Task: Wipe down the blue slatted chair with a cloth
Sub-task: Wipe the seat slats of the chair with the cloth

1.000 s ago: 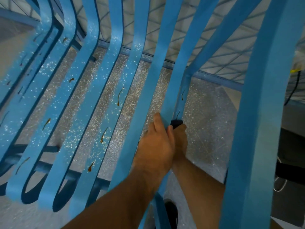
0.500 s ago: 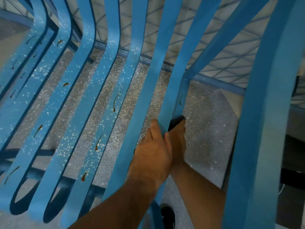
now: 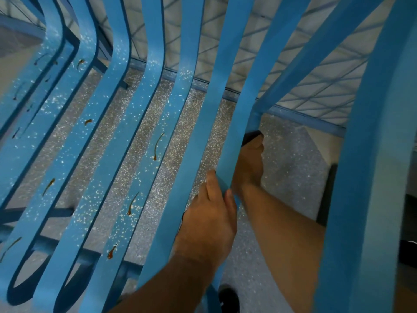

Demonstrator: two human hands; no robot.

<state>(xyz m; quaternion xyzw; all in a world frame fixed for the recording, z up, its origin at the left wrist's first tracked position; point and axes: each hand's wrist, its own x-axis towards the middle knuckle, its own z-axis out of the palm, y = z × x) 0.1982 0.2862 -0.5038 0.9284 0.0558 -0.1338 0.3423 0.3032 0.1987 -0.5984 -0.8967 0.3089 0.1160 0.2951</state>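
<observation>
The blue slatted chair (image 3: 158, 123) fills the view, its curved slats speckled white with brown drip marks. My left hand (image 3: 209, 218) grips one slat from the front, thumb on the near edge. Behind that slat, my right hand (image 3: 249, 163) reaches up along the chair's upright and presses a dark cloth (image 3: 250, 135) against it; only a small corner of the cloth shows above the fingers. The right hand's fingers are mostly hidden by the slat.
A speckled grey floor (image 3: 293, 159) lies under the chair. A blue rail (image 3: 304, 117) runs along the base of a wire mesh fence behind. A dark shoe tip (image 3: 229, 299) shows at the bottom. Dark objects sit at the right edge.
My right hand with the cloth has slid upward along the upright, away from my left hand. The left hand keeps its grip on the slat.
</observation>
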